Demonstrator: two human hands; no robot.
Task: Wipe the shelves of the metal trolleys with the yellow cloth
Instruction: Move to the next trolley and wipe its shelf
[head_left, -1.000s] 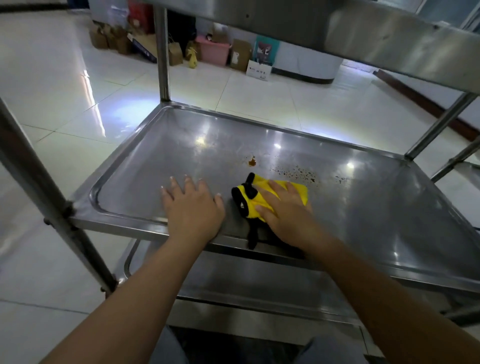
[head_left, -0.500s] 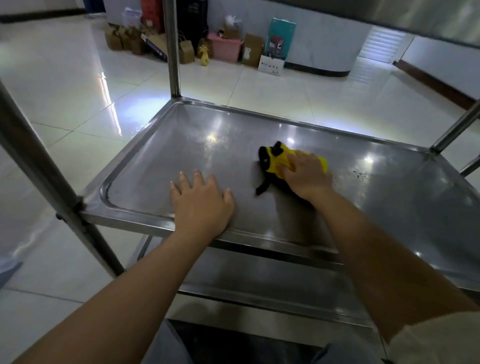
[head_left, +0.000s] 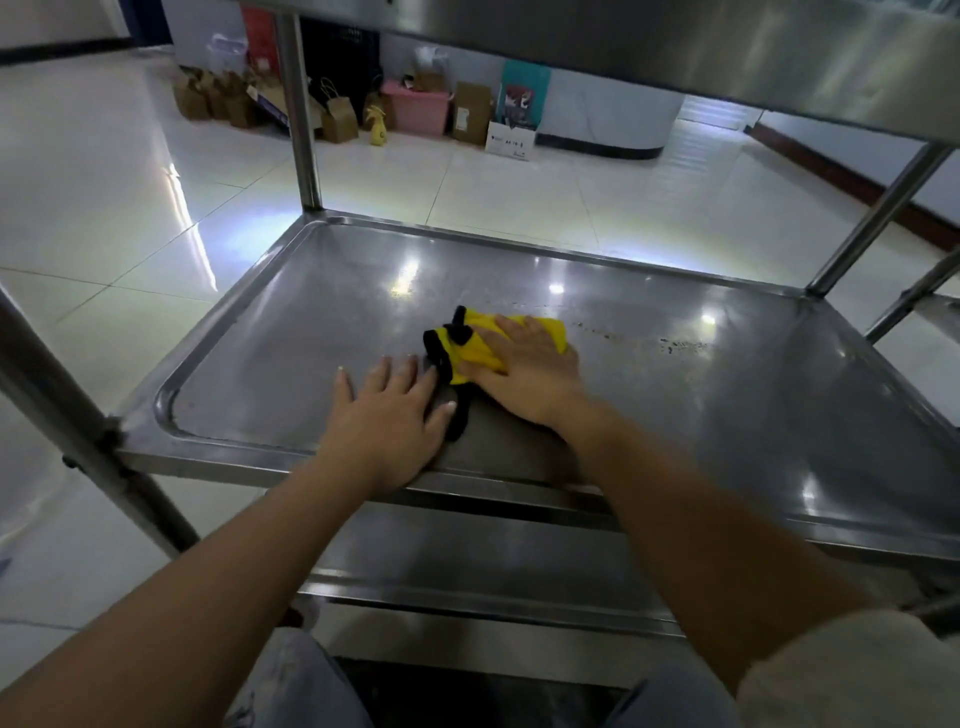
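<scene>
The right hand (head_left: 524, 371) lies flat on the yellow cloth (head_left: 470, 345), fingers straight and pressing it onto the middle shelf (head_left: 727, 395) of the metal trolley, near the shelf's centre. The remaining dark specks (head_left: 680, 344) lie to the right of that hand, strung out along the shelf's long axis, so the next stroke probably runs rightward. The left hand (head_left: 389, 415) rests open-palmed on the shelf's near edge, fingers spread, just beside the cloth.

I see a crumpled yellow cloth with black trim (head_left: 470, 349) lying near the middle of the shiny stainless-steel trolley shelf (head_left: 727, 415), partly covered from its right. The shelf is a flat rimmed tray carrying a line of dark specks (head_left: 675, 344) just right of the cloth.
</scene>
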